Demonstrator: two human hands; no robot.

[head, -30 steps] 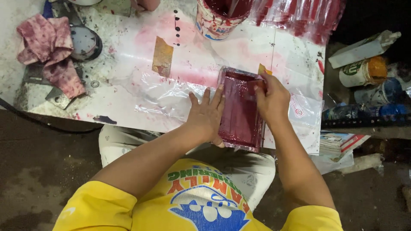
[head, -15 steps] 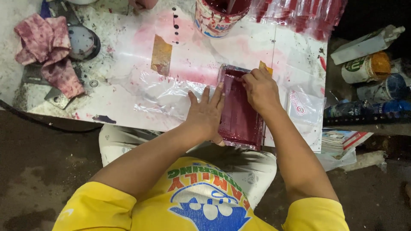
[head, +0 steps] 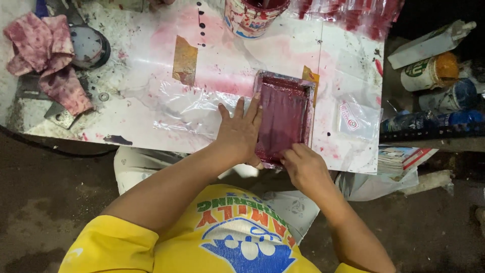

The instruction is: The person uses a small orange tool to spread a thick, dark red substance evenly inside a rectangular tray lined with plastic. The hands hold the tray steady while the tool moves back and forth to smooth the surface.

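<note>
Fingers of the right hand [head: 302,167] curl together over the near edge of the red-stained screen frame [head: 284,117], apparently pulling something small along it; what they pinch is hidden. Left hand [head: 240,132] presses spread and flat on the frame's left rail, seemingly to steady it. Under the frame lies a clear plastic bag [head: 192,108]; beyond it stands a paint bucket [head: 253,16].

Left of the red-stained printing frame [head: 284,117], open stained tabletop [head: 146,76] with flat clear plastic [head: 187,108] allows passage. Beyond the frame, a red paint bucket [head: 254,16] blocks. Right of it, a small plastic bag [head: 357,120] lies flat; cans [head: 429,73] crowd farther right.
</note>
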